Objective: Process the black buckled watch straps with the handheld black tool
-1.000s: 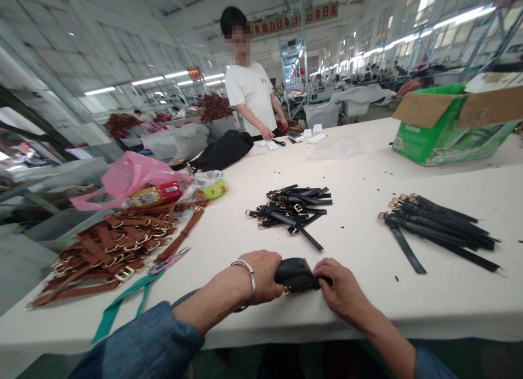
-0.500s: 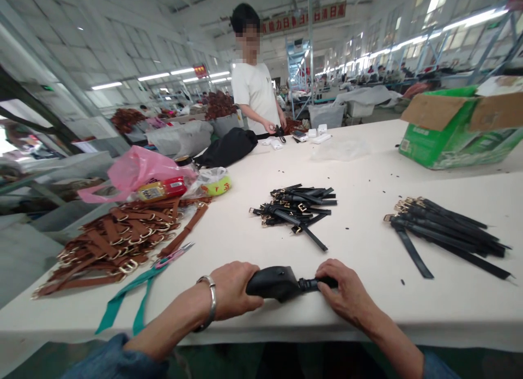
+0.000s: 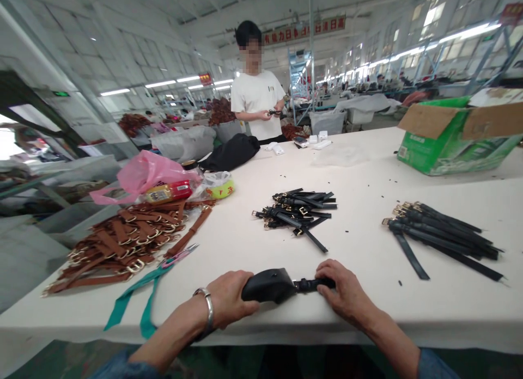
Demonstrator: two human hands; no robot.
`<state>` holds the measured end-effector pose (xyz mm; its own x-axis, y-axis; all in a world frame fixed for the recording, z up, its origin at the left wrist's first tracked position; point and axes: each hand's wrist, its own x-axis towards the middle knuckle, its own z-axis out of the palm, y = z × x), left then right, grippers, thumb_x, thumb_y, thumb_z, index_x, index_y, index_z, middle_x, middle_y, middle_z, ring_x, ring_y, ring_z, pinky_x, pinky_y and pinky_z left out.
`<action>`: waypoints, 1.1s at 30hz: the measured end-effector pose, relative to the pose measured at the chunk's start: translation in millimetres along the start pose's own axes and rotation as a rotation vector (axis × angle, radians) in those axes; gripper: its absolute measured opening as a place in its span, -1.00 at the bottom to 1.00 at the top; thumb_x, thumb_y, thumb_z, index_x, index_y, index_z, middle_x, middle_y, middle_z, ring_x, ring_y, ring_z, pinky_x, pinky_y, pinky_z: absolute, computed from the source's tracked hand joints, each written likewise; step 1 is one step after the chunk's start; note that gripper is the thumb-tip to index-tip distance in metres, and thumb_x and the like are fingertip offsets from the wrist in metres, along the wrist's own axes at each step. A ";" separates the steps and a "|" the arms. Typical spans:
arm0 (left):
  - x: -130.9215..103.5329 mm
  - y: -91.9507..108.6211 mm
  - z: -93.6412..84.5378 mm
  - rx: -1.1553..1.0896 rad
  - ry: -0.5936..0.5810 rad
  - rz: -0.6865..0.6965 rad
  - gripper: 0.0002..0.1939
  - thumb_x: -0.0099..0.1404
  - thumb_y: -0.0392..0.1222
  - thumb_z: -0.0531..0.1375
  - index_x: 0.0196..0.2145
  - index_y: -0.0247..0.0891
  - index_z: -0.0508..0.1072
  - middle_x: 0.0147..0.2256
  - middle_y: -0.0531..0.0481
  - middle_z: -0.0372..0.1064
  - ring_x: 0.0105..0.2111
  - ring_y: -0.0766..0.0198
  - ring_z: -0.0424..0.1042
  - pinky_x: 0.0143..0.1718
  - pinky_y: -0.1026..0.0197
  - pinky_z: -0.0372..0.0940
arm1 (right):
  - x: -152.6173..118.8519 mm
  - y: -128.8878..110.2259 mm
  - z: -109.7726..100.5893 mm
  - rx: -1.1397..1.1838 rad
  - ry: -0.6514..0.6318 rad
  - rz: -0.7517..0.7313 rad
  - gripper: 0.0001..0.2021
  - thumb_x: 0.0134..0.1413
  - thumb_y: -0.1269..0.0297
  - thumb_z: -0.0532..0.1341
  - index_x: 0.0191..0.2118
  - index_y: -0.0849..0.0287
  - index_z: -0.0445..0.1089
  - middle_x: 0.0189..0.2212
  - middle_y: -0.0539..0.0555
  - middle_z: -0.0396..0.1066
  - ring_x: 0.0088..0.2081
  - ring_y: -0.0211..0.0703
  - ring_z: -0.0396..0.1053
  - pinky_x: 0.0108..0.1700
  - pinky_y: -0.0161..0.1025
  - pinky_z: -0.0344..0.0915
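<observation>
Near the table's front edge my left hand (image 3: pixel 232 298), with a silver bangle on its wrist, is wrapped round a smooth black tool (image 3: pixel 269 286). A short black strap (image 3: pixel 307 285) runs from the tool's right end. My right hand (image 3: pixel 340 285) pinches that strap's far end. Beyond my hands lies a loose pile of black straps with gold buckles (image 3: pixel 300 207). Farther right is a neater bundle of black straps (image 3: pixel 445 234). Brown straps with gold rings (image 3: pixel 131 234) are heaped at the left, beside pink-handled scissors (image 3: pixel 178 256) and a teal ribbon (image 3: pixel 134 297).
A pink plastic bag (image 3: pixel 143 175), a red packet (image 3: pixel 180 190) and a black bag (image 3: pixel 231 152) lie at the back left. An open green carton (image 3: pixel 453 136) stands at the back right. Across the white table (image 3: pixel 355 292), a person (image 3: pixel 259 98) holds something dark.
The view has shifted slightly. The tool and my left hand have moved a little left. Across the table, the person stands more upright, hands raised from the black bag with a dark item.
</observation>
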<state>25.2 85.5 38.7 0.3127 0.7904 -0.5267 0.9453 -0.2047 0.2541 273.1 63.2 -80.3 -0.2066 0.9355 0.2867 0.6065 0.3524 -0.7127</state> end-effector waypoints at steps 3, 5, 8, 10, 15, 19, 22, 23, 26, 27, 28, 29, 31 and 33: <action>-11.3 -3.6 -0.8 0.056 0.038 -0.063 -0.72 0.01 -0.02 0.06 -0.35 -0.19 0.36 -0.53 0.09 0.40 -0.68 0.35 0.32 -0.66 0.34 0.12 | -1.7 -1.9 0.2 -0.065 -0.006 0.025 -0.84 -0.22 0.48 0.15 -0.41 0.12 0.32 -0.41 0.00 0.32 -0.33 -0.16 0.24 -0.26 -0.22 0.15; -17.9 -3.7 -1.6 0.039 0.051 -0.053 -0.72 0.02 -0.01 0.05 -0.35 -0.19 0.36 -0.52 0.09 0.40 -0.65 0.34 0.33 -0.63 0.34 0.13 | -3.9 -4.5 -0.6 -0.122 -0.011 0.042 -0.87 -0.20 0.46 0.15 -0.43 0.12 0.32 -0.45 -0.02 0.32 -0.36 -0.16 0.23 -0.28 -0.22 0.13; -25.6 -2.6 -3.4 0.002 0.070 -0.018 -0.71 0.04 0.01 0.04 -0.33 -0.18 0.36 -0.49 0.08 0.40 -0.61 0.33 0.35 -0.59 0.33 0.14 | -8.0 -8.7 -1.3 -0.171 -0.004 0.022 -0.88 -0.17 0.46 0.14 -0.43 0.11 0.32 -0.45 -0.02 0.33 -0.35 -0.17 0.24 -0.27 -0.23 0.11; -28.1 -0.2 -3.8 0.016 0.127 0.003 -0.72 0.04 0.01 0.05 -0.34 -0.17 0.36 -0.45 0.07 0.40 -0.53 0.29 0.37 -0.53 0.32 0.16 | -10.4 -9.9 -0.9 -0.173 -0.005 -0.013 -0.87 -0.16 0.46 0.14 -0.41 0.11 0.32 -0.43 -0.02 0.33 -0.35 -0.17 0.24 -0.26 -0.23 0.11; -27.9 18.3 -0.4 0.152 0.204 0.055 -0.73 0.01 0.01 0.08 -0.34 -0.14 0.36 -0.41 0.01 0.38 -0.37 0.18 0.37 -0.42 0.26 0.19 | -13.7 -6.0 0.9 -0.134 0.007 -0.050 -0.89 -0.13 0.44 0.16 -0.40 0.11 0.34 -0.43 -0.01 0.35 -0.33 -0.17 0.26 -0.27 -0.25 0.13; -24.1 40.4 5.2 0.300 0.177 0.065 -0.73 0.02 -0.02 0.05 -0.32 -0.16 0.34 -0.39 -0.05 0.39 -0.35 0.10 0.37 -0.37 0.16 0.22 | -12.2 -1.0 -0.1 -0.087 0.000 -0.039 -0.91 -0.11 0.39 0.19 -0.39 0.08 0.36 -0.45 -0.02 0.38 -0.35 -0.18 0.29 -0.28 -0.25 0.14; -16.7 54.5 7.8 0.372 0.148 0.102 -0.74 0.00 -0.04 0.05 -0.34 -0.17 0.34 -0.38 -0.08 0.40 -0.34 0.05 0.38 -0.35 0.09 0.24 | -9.4 3.2 -1.0 -0.067 -0.021 -0.032 -0.88 -0.14 0.40 0.20 -0.39 0.08 0.37 -0.45 -0.03 0.40 -0.34 -0.18 0.30 -0.26 -0.25 0.14; -13.3 58.3 7.8 0.386 0.146 0.114 -0.73 0.00 -0.04 0.05 -0.33 -0.17 0.34 -0.38 -0.09 0.40 -0.34 0.03 0.38 -0.35 0.07 0.25 | -8.4 4.7 -1.0 -0.064 -0.026 -0.027 -0.87 -0.16 0.42 0.20 -0.39 0.08 0.37 -0.44 -0.03 0.40 -0.33 -0.18 0.30 -0.26 -0.25 0.14; -2.7 64.3 4.7 0.412 0.170 0.116 -0.71 0.01 -0.02 0.04 -0.32 -0.19 0.34 -0.37 -0.11 0.41 -0.34 0.03 0.38 -0.34 0.06 0.26 | -6.2 8.8 -0.2 -0.034 -0.033 0.009 -0.82 -0.17 0.46 0.17 -0.36 0.09 0.38 -0.42 -0.02 0.41 -0.32 -0.17 0.31 -0.25 -0.24 0.16; 0.3 63.5 3.1 0.414 0.177 0.112 -0.70 0.01 -0.01 0.03 -0.32 -0.19 0.35 -0.36 -0.11 0.40 -0.33 0.04 0.38 -0.34 0.06 0.26 | -5.7 9.6 0.2 -0.011 -0.030 0.028 -0.77 -0.17 0.46 0.17 -0.31 0.08 0.37 -0.41 -0.02 0.41 -0.33 -0.17 0.32 -0.25 -0.24 0.16; 2.8 61.1 1.5 0.413 0.180 0.104 -0.70 0.01 -0.01 0.04 -0.32 -0.19 0.35 -0.36 -0.11 0.40 -0.33 0.04 0.38 -0.33 0.07 0.26 | -5.4 10.0 0.5 0.017 -0.027 0.045 -0.71 -0.17 0.46 0.17 -0.23 0.08 0.35 -0.40 -0.02 0.42 -0.33 -0.17 0.32 -0.24 -0.23 0.17; 4.7 56.8 0.0 0.410 0.183 0.093 -0.70 0.01 0.00 0.04 -0.32 -0.18 0.35 -0.36 -0.10 0.40 -0.33 0.05 0.38 -0.33 0.07 0.26 | -5.3 10.0 0.7 0.046 -0.026 0.058 -0.63 -0.17 0.46 0.17 -0.14 0.07 0.30 -0.39 -0.03 0.42 -0.33 -0.17 0.32 -0.23 -0.23 0.17; 6.8 44.3 -2.5 0.396 0.167 0.080 -0.71 -0.01 0.00 0.06 -0.33 -0.16 0.36 -0.36 -0.08 0.41 -0.34 0.06 0.38 -0.34 0.09 0.26 | -5.3 8.9 0.7 0.087 -0.022 0.075 -0.50 -0.19 0.47 0.18 -0.02 0.06 0.20 -0.39 -0.04 0.42 -0.34 -0.17 0.32 -0.22 -0.21 0.17; 7.0 30.2 -4.6 0.381 0.131 0.081 -0.72 -0.03 0.00 0.07 -0.35 -0.13 0.37 -0.38 -0.05 0.41 -0.36 0.09 0.39 -0.37 0.12 0.25 | -5.3 6.9 0.3 0.106 -0.026 0.077 -0.48 -0.21 0.49 0.18 -0.03 0.05 0.18 -0.40 -0.06 0.42 -0.34 -0.18 0.31 -0.22 -0.22 0.17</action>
<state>55.4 87.5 46.4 0.3967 0.8245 -0.4034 0.8924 -0.4493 -0.0407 278.1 60.7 -87.0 -0.1834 0.9598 0.2127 0.5375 0.2790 -0.7958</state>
